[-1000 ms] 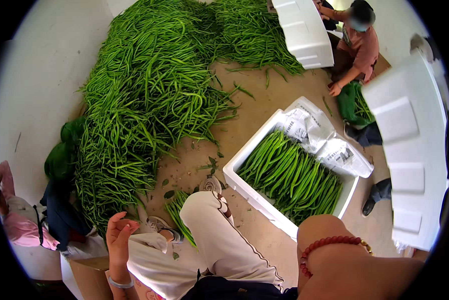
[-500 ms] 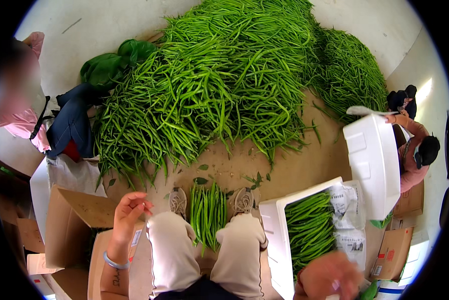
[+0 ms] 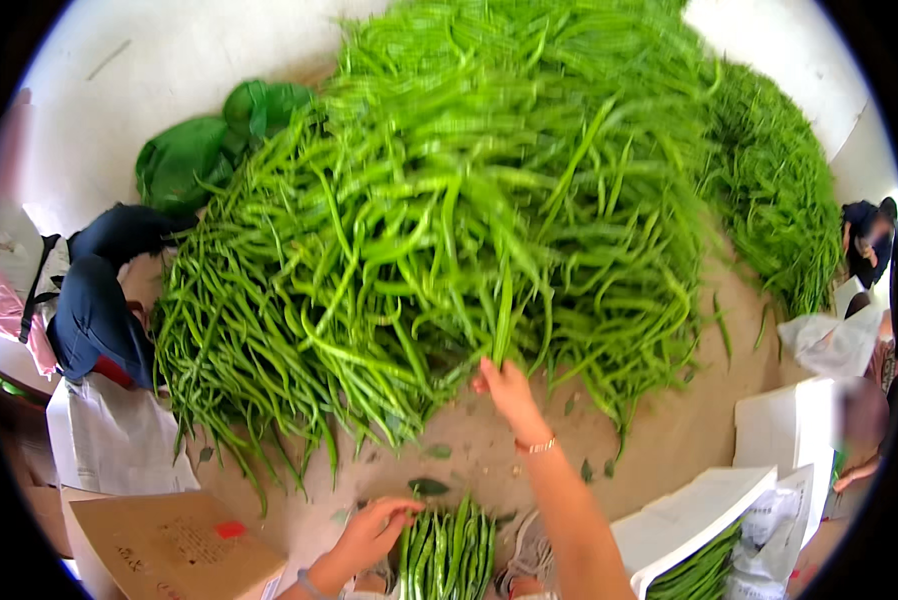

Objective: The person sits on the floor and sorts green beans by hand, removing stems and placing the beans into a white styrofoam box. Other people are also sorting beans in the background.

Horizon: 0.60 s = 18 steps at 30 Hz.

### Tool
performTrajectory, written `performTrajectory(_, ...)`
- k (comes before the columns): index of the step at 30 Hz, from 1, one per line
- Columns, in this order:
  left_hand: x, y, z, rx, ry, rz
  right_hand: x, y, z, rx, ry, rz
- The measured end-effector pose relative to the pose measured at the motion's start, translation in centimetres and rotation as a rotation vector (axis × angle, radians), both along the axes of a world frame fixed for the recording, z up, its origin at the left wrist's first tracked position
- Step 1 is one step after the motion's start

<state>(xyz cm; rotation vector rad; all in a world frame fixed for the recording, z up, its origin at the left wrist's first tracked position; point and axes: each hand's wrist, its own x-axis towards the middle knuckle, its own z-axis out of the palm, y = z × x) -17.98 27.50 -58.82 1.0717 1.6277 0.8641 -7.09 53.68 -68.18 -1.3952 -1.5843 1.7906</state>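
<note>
A large heap of long green chili peppers point(image 3: 399, 240) fills the middle of the floor. At its near edge, my right hand point(image 3: 509, 392) has its fingers closed on a long green pepper point(image 3: 504, 315); whether it pinches more than one I cannot tell. A neat bundle of green peppers point(image 3: 447, 555) lies lengthwise between my shoes. My left hand point(image 3: 374, 532) hovers at the bundle's upper left side, fingers loosely bent and apart, with nothing seen in them.
An open cardboard box point(image 3: 174, 545) stands at the left. On the right is a white foam box point(image 3: 694, 510) holding peppers and printed paper. Beyond it stands another white foam box point(image 3: 784, 430), near co-workers. A green sack point(image 3: 184, 160) lies by a seated person's legs point(image 3: 104, 310).
My right hand has gone from beside the foam box forward to the heap and closed on a pepper. My left hand has come down and inward to the bundle. The view has shifted toward the heap.
</note>
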Motion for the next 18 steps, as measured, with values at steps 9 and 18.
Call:
performTrajectory(9, 0.4, 8.3, 2.9, 0.456, 0.486, -0.228, 7.9, -11.7, 8.4, -0.491, 0.295, 0.082)
performTrajectory(18, -1.0, 4.9, -0.2, 0.589, 0.582, -0.292, 6.8, -9.0, 11.3, 0.085, 0.165, 0.214)
